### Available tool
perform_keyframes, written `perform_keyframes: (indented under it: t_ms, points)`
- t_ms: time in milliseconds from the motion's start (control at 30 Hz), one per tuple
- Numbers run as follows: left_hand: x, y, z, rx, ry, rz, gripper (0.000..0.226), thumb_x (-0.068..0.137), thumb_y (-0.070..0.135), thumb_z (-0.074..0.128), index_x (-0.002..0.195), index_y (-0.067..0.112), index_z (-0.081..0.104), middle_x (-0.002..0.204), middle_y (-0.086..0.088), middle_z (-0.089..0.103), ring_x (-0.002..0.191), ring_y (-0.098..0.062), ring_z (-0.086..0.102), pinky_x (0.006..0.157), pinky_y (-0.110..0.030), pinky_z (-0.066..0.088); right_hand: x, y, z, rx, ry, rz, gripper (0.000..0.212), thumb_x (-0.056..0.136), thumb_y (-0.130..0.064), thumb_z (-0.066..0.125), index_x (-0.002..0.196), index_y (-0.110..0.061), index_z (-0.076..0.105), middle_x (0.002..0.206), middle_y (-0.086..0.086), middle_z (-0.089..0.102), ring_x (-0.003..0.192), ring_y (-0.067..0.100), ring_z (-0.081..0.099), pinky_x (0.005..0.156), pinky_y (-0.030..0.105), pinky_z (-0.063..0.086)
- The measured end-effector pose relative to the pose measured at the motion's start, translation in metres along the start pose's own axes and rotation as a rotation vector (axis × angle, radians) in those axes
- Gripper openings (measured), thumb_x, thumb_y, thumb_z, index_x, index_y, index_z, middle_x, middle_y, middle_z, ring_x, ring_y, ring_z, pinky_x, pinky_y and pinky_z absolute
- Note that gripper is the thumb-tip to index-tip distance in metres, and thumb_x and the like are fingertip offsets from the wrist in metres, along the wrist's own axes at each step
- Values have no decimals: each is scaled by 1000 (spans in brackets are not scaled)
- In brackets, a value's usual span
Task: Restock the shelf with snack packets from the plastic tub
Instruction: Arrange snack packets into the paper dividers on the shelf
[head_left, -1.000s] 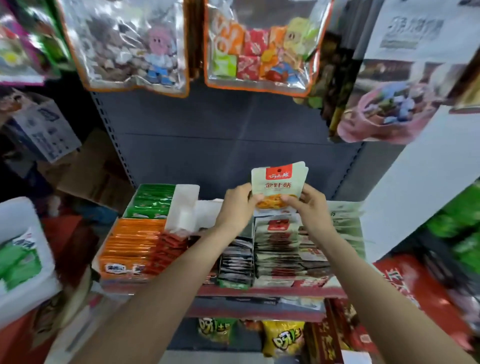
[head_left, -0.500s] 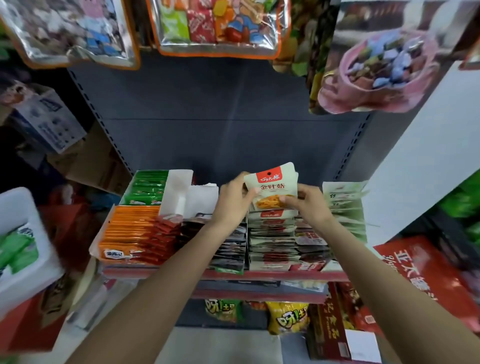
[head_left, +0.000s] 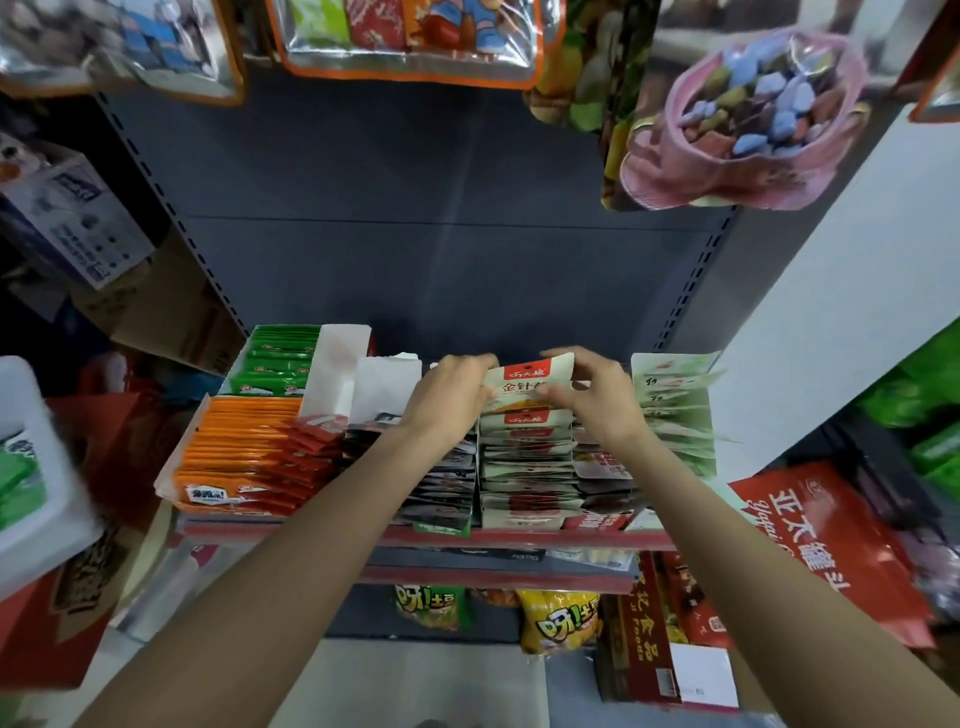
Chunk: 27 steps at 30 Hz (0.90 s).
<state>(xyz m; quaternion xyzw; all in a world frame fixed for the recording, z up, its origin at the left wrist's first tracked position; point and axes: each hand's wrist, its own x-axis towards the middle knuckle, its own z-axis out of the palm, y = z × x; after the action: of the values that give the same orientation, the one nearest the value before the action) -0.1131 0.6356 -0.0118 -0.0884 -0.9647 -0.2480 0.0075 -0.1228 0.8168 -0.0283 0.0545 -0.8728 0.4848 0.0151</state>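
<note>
A cream snack packet (head_left: 524, 385) with a red label was held upright at the back of the shelf (head_left: 519, 538), directly behind a row of matching cream packets (head_left: 524, 467) standing on edge. The left hand (head_left: 448, 391) was closed on the packet's left edge, its fingers curled and pinching it. The right hand (head_left: 597, 389) was at the packet's right edge, thumb against the packet and the other fingers slightly spread and arched above it.

Left of the cream row, dark packets (head_left: 441, 483) were lined up, and further left an open carton (head_left: 171, 467) was filled with orange packets (head_left: 239, 441) and red ones (head_left: 311, 452). Behind that carton, a second carton was filled with green packets (head_left: 275, 358). Right of the cream row, pale green packets (head_left: 675, 410) were stacked in a leaning file.

The white plastic tub (head_left: 36, 467) was seen well left of the shelf at the frame edge, blurred, with green packets inside. Below the shelf, yellow and green snack bags (head_left: 561, 618) were kept on a lower level. A grey back panel (head_left: 441, 208) was seen above the shelf, with large clear bags of sweets (head_left: 410, 41) hung overhead.
</note>
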Motion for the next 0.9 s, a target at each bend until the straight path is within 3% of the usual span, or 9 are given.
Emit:
perform_keyframes:
  t_ms: [100,200,333,400,467,600,767,900]
  points:
    - [2,6,-5,-55,28,61,21,91,25,60,111,19,61,103,-1,68,93,-20,63,80,-38,53,1,-2,-6,-153,51,-108,14,82,-18,71,96,-20,72,86,-8,69,64,4,55,64,16,42]
    - [3,7,-3,57,44,113,10,92,20,57,97,19,66,90,-2,70,83,-21,64,72,-37,52,1,-2,-5,-290,44,-114,6,84,-17,69,86,-13,73,73,-3,66,59,5,54,59,11,37]
    - [5,9,11,242,-67,72,16,87,3,53,87,14,65,76,-5,62,78,-28,63,64,-34,46,9,4,3,-463,-134,18,9,85,-11,65,84,-13,73,81,10,72,80,25,67,77,34,54]
    - [6,11,12,200,-50,43,18,88,4,51,90,13,66,76,-4,59,79,-29,63,66,-35,47,11,0,3,-487,-164,76,14,87,-11,60,87,-15,74,87,11,72,87,27,67,80,37,54]
    - [10,9,10,115,-65,21,17,89,7,54,95,14,68,84,-6,64,83,-28,64,71,-36,51,9,-10,2,-469,-194,84,14,89,-16,62,97,-15,73,94,8,71,90,23,65,82,33,52]
    - [7,-10,-2,-169,-94,-8,24,84,19,70,106,13,67,100,-1,69,93,-14,64,85,-27,51,0,-26,5,-456,-134,-66,18,93,-14,56,104,-12,70,102,5,70,94,21,65,87,33,49]
    - [-20,-43,-30,-312,58,-39,16,84,14,67,100,16,69,91,2,69,80,-7,61,78,-18,49,-4,-60,41,-428,-98,-223,20,90,-9,57,105,-12,69,103,6,69,96,24,61,88,33,46]
    - [-50,-83,-68,-305,226,-118,13,87,16,61,98,17,69,86,6,67,71,-5,57,65,-9,42,-9,-112,95,-311,-169,-301,22,91,-9,57,111,-10,67,109,6,68,100,20,61,86,20,40]
